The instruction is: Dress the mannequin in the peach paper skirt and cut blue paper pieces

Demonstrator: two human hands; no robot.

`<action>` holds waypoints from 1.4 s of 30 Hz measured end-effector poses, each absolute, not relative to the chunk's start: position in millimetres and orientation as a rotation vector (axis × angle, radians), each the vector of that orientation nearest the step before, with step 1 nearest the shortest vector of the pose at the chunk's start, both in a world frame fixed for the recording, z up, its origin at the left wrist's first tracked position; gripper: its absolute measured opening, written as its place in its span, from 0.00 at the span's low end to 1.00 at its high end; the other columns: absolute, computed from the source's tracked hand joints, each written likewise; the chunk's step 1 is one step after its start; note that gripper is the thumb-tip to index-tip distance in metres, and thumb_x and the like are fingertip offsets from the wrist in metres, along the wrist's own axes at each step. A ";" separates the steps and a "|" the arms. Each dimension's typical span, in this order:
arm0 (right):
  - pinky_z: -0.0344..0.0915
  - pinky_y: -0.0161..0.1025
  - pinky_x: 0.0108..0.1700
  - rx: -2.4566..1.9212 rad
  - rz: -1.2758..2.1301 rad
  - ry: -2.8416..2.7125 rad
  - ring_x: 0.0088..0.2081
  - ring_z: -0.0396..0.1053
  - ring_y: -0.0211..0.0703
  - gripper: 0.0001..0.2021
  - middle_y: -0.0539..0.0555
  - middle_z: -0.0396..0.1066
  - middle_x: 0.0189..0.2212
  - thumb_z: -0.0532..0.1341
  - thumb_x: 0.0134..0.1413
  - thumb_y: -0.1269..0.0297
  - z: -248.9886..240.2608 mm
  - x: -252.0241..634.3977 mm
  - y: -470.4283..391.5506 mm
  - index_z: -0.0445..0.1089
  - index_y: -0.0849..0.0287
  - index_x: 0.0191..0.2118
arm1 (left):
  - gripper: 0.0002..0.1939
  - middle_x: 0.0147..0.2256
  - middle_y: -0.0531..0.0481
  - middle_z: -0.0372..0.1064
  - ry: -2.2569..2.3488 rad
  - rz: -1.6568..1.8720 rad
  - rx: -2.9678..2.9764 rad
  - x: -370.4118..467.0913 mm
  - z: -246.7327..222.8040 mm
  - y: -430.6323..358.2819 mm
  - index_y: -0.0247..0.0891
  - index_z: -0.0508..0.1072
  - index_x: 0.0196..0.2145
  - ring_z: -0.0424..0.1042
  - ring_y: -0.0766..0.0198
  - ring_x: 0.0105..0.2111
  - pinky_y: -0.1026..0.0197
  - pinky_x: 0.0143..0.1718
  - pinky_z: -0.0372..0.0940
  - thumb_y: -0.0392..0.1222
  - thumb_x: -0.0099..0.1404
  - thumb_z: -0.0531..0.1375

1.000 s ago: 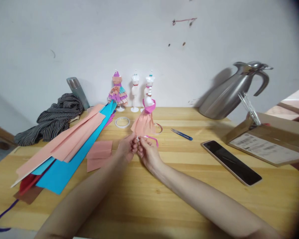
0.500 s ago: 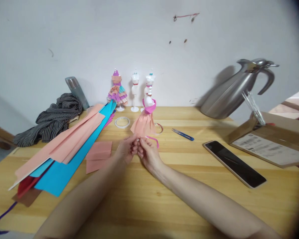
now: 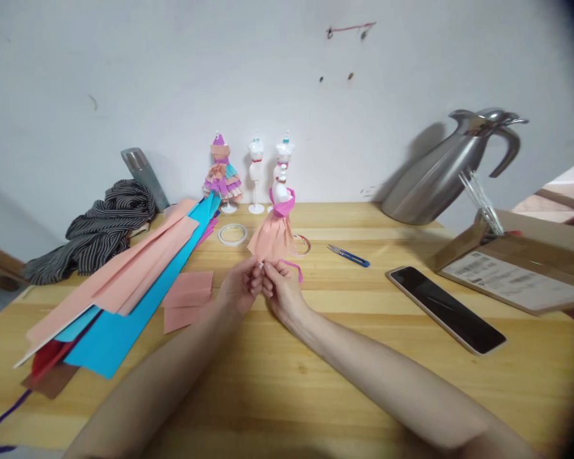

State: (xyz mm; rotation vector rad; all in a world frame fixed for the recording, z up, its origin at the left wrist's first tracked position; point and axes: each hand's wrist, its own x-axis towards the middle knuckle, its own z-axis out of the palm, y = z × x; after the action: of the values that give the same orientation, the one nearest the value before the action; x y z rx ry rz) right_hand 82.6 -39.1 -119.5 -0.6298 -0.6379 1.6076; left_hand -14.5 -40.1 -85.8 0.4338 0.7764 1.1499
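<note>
My left hand [image 3: 242, 285] and my right hand [image 3: 283, 287] meet over the table, thumbs and fingertips pinched together. A small white piece [image 3: 261, 264] shows between the fingertips; its kind is too small to make out. Just beyond them stands a little white mannequin [image 3: 281, 190] with a magenta paper band [image 3: 284, 208] and a pleated peach paper skirt [image 3: 272, 235], whose lower edge comes close to my fingers. A magenta strip [image 3: 295, 269] lies behind my right hand. Folded pink paper [image 3: 188, 301] rests left of my left wrist.
Left lie peach paper sheets [image 3: 110, 271], blue paper [image 3: 124, 338] and a striped cloth [image 3: 100, 223]. Behind are a tape roll [image 3: 232, 243], a dressed mannequin [image 3: 222, 182] and a bare one [image 3: 256, 169]. Right are snips [image 3: 349, 256], a phone [image 3: 444, 309], a cardboard box [image 3: 530, 261] and a steel jug [image 3: 435, 172].
The whole view has shifted slightly. My hands stay pinched together in front of the skirt, and the small white piece between the fingertips shows more plainly.
</note>
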 end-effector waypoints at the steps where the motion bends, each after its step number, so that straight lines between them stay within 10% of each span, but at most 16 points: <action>1: 0.45 0.25 0.14 -0.634 1.606 -0.638 0.14 0.52 0.25 0.14 0.48 0.70 0.18 0.71 0.40 0.59 -119.7 82.4 -38.7 0.67 0.62 0.26 | 0.13 0.15 0.57 0.56 0.774 1.154 0.434 -14.3 -86.5 -40.2 0.34 0.61 0.20 0.54 0.76 0.13 0.71 0.13 0.49 0.39 0.58 0.60; 42: 0.48 0.28 0.13 -0.705 1.549 -0.649 0.10 0.54 0.30 0.17 0.40 0.58 0.09 0.68 0.42 0.57 -117.2 77.9 -34.8 0.58 0.57 0.23 | 0.18 0.15 0.50 0.63 0.938 1.202 0.733 -8.5 -91.2 -44.3 0.35 0.64 0.18 0.61 0.70 0.14 0.67 0.15 0.44 0.51 0.56 0.59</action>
State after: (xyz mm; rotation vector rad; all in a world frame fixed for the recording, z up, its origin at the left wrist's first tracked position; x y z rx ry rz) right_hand 77.9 -34.8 -117.2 -0.7051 -0.6492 1.5486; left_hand -8.5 -44.3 -91.2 0.7329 0.9378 1.2017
